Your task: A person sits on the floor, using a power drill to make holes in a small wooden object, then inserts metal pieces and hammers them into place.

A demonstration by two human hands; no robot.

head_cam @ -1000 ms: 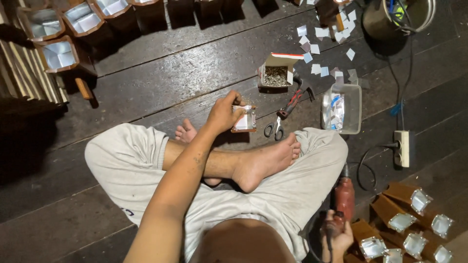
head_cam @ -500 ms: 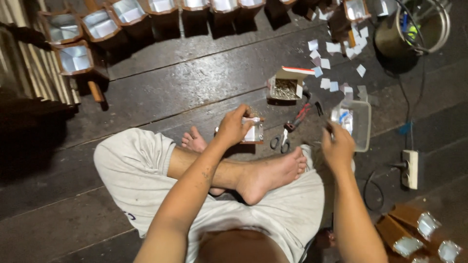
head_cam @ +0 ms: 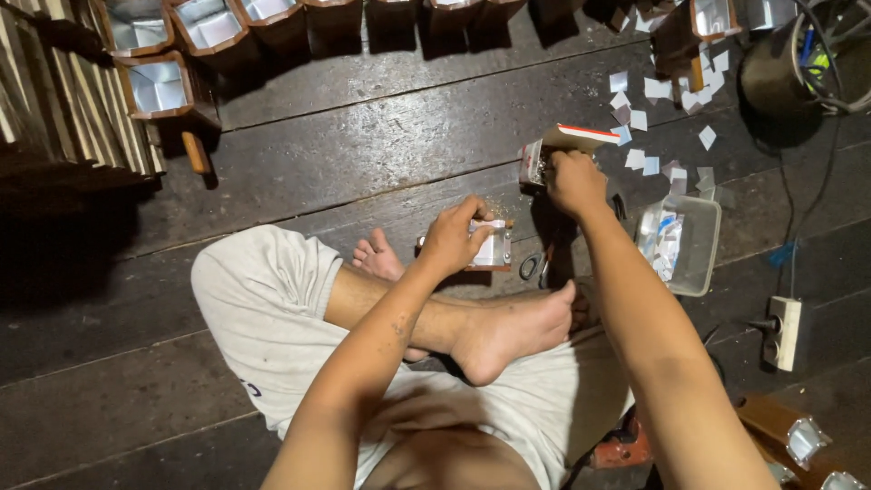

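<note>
**Cross-legged on the floor, one hand on a little box, the other in the carton**

Only the head view here, looking straight down at someone sitting cross-legged on a dark plank floor (head_cam: 345, 154), bare feet tucked in front

Left hand (head_cam: 454, 238) is wrapped around a small wooden box (head_cam: 490, 249) with a shiny lining, fingers closed on its left side, holding it just above the floor right in front of the feet. Right hand (head_cam: 572, 181) is reached out further, fingers curled down into a small open carton (head_cam: 553, 145) with a red-edged flap. Looks like the fingertips are bunched together inside it, but I honestly can't tell if they've got anything pinched, the carton hides that

Between the two hands, just right of the box, there's a pair of scissors (head_cam: 531, 266) lying flat on the floor. To the right of the right forearm sits a clear plastic tub (head_cam: 699, 263) with some shiny scraps in it. Past the carton, a scatter of little foil squares (head_cam: 649, 118) on the boards

Along the top edge there's a row of similar wooden boxes (head_cam: 159, 86) with reflective insides. A few more at bottom right (head_cam: 798, 440). A white power strip (head_cam: 785, 331) lies on the right, well apart from both hands, with a dark bucket (head_cam: 780, 68) up in the corner
</note>
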